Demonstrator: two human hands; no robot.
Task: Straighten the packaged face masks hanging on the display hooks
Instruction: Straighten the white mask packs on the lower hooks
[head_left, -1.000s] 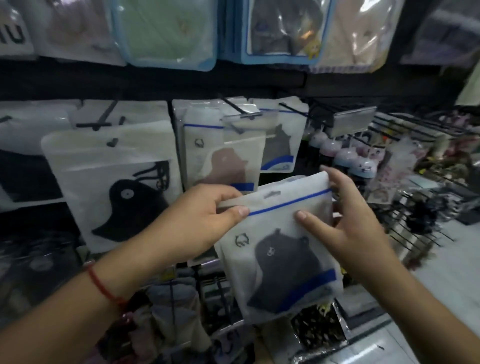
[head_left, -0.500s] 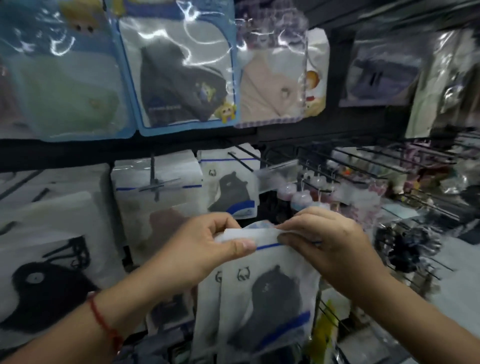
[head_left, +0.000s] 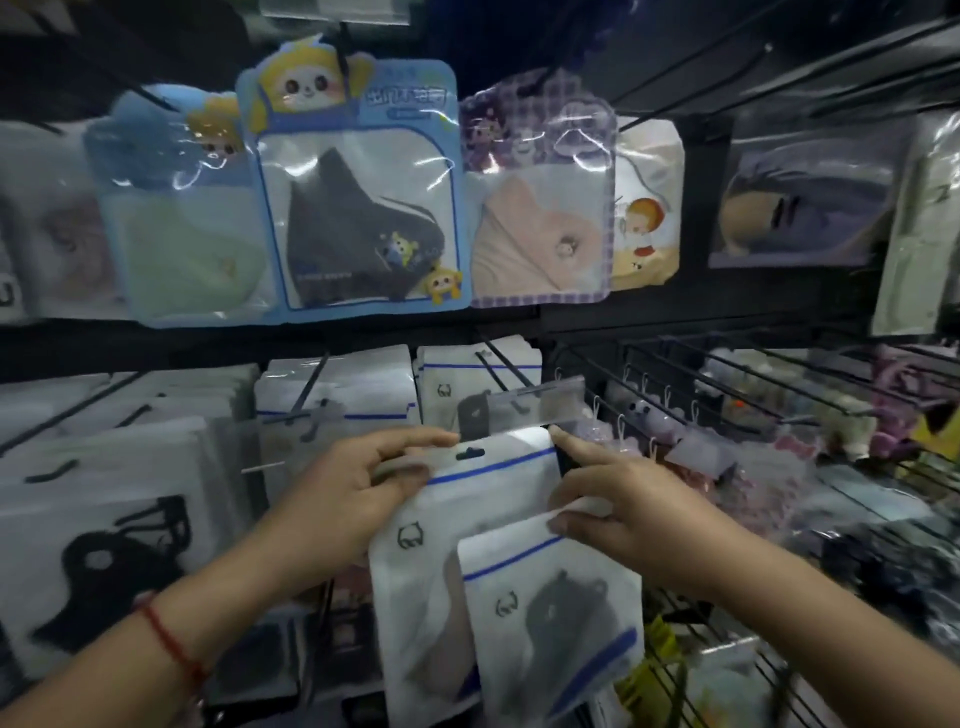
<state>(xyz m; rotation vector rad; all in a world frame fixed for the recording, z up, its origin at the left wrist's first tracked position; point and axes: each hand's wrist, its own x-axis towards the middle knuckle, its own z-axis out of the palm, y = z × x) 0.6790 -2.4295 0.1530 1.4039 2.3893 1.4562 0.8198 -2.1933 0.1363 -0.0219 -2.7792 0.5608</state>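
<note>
A: Head view. How many mask packs are being handled?

B: Two white packs with a blue stripe near the top. The rear pack (head_left: 470, 499) has its hang hole just under the clear price tag (head_left: 535, 410) at the tip of a black hook (head_left: 498, 374). The front pack (head_left: 550, 618) sits lower and overlaps the rear one's right side; a dark mask shows through it.

A: And the hands?

B: Two bare hands. The left hand (head_left: 343, 499) pinches the rear pack's top left corner between thumb and fingers. The right hand (head_left: 639, 514) has its forefinger stretched up to the rear pack's top right corner, while its thumb and lower fingers are closed on the front pack's top edge. A red string (head_left: 171, 642) circles the left wrist.

A: What hangs above?

B: Five glossy packs I can count on the upper row: a pale green mask in a blue pack (head_left: 182, 223), a dark mask in a blue pack (head_left: 358, 192) with a cartoon face, a pink mask in a purple checked pack (head_left: 540, 202), one with a cartoon child (head_left: 647, 208), and a purplish one (head_left: 800, 202) off to the right.

A: Any writing you can read?

B: The blue pack's header has characters, too blurred to read. The white packs carry only a small face-shaped logo. Behind the hands two more white stacks (head_left: 337, 395) hang on hooks; further left, a stack with a large black mask print (head_left: 109, 566).
</note>
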